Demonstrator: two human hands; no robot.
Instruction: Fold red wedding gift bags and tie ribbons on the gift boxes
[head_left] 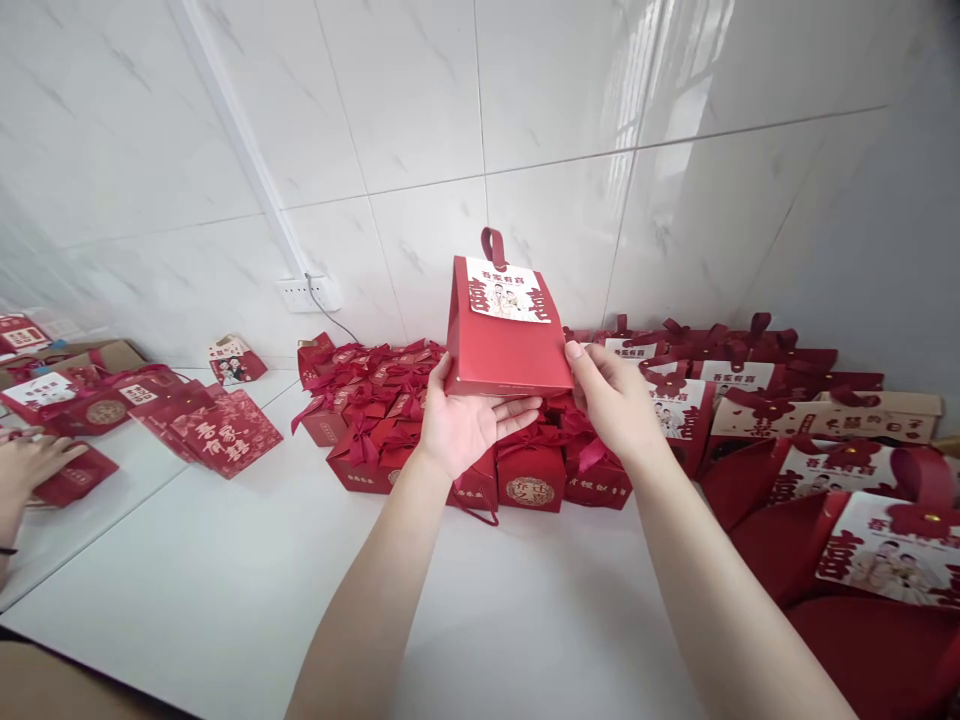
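Both of my hands hold up a red gift box [510,352] with a ribbon loop on top and a white printed label on its front. My left hand [469,415] supports it from below, palm up, with the thumb at the left side. At the lower right edge, my right hand [611,395] pinches the box between thumb and fingers. Behind and below it on the table stand several small red boxes with ribbon bows [529,478]. The box's back and underside are hidden.
Larger red gift boxes with loops [780,545] fill the right side. Flat red paper bags [225,435] lie to the left. At far left, another person's hand [34,460] touches a red box. A power strip [309,293] is on the tiled wall behind the white table [247,590].
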